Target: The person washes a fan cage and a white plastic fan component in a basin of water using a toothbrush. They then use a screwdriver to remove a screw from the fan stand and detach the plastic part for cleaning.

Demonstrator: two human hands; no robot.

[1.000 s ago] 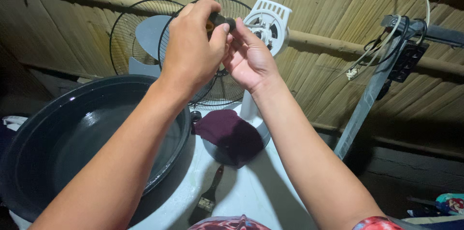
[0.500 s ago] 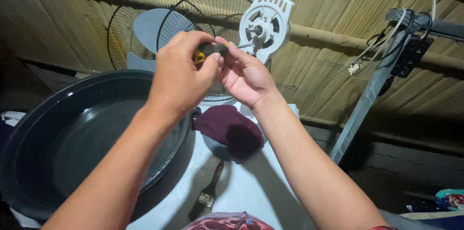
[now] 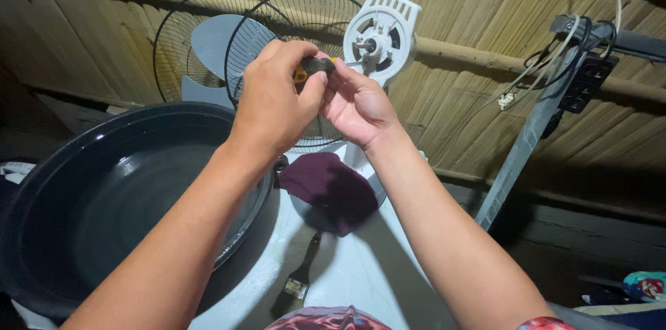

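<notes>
Your left hand (image 3: pixel 277 98) and right hand (image 3: pixel 357 105) meet at upper centre, both pinched shut around a small black-and-yellow tool (image 3: pixel 313 66), mostly hidden by your fingers. Its tip points toward the white fan motor housing (image 3: pixel 380 35). Below, a maroon cloth (image 3: pixel 326 188) covers something round; a paintbrush (image 3: pixel 300 281) lies at bottom centre.

Two bare forearms in frame, no sleeves to elbow. Left hand (image 3: pixel 277 105) and right hand (image 3: pixel 357 105): no gloves, no rings, no watch or wristband visible. Sliver of red patterned sleeve edge (image 3: pixel 548 323) at right upper arm, bottom of frame. Maroon patterned garment (image 3: pixel 326 318) at bottom centre.
</notes>
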